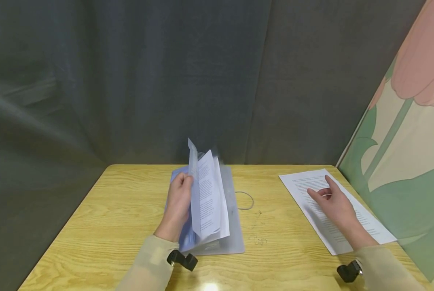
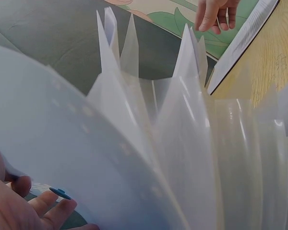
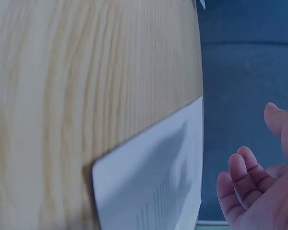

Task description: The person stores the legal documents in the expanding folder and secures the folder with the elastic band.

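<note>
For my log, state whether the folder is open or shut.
Open: the left hand holds a translucent leaf of the folder raised, baring printed sheets.

translucent bluish folder | spread, centre | printed sheet | flat, right

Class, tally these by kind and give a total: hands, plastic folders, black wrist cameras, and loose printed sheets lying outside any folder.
Hands: 2 (left hand, right hand)
Plastic folder: 1
Black wrist cameras: 2 (left camera, right camera)
Loose printed sheet: 1
Total: 6
</note>
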### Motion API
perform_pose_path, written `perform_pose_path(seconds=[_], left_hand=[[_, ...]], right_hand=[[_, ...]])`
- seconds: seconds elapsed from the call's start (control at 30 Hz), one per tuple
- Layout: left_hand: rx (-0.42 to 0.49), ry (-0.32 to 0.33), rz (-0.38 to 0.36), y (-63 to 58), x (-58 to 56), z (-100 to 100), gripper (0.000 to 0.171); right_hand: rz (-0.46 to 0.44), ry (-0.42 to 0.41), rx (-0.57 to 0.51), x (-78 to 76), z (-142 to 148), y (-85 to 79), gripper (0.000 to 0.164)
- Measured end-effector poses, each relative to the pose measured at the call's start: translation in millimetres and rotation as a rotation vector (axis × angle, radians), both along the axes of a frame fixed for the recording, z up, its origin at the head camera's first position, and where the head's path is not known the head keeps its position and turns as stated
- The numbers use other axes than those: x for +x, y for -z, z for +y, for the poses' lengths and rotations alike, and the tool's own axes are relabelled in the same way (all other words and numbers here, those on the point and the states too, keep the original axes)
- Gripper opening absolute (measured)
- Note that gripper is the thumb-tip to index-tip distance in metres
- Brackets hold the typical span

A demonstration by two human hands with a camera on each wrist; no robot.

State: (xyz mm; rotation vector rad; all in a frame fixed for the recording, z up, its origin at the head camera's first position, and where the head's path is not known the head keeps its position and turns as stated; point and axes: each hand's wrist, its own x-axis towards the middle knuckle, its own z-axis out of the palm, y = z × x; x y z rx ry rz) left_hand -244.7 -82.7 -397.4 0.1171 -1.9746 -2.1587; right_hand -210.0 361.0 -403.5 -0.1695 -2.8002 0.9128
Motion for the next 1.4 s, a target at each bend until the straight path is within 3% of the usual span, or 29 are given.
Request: perform_pose_path(seconds=[0.23,0.57,0.8,1.4], left_hand=[[0.003,0.007,-0.009,-0.6,0.0,-1,0.018],[0.026,0.017,-0.006,-0.4,-1.0,-2,0.019],[0.022,0.004,0.001,-2.3,-0.2,-1,0.019],[0.031,0.017,-0.013,-2.3,1.1,-2,0.019]], right_hand=[[-0.007,0.048,0.040,1.1,22,2.6,0.099],[-0.070,0.094,0.016,3.7,54,9.9,0.105],[-0.101,0.099,-0.023,3.1,70,14.5,0.107],[-0.135,0.083,0.005,6.0,88,20.5,0.107]])
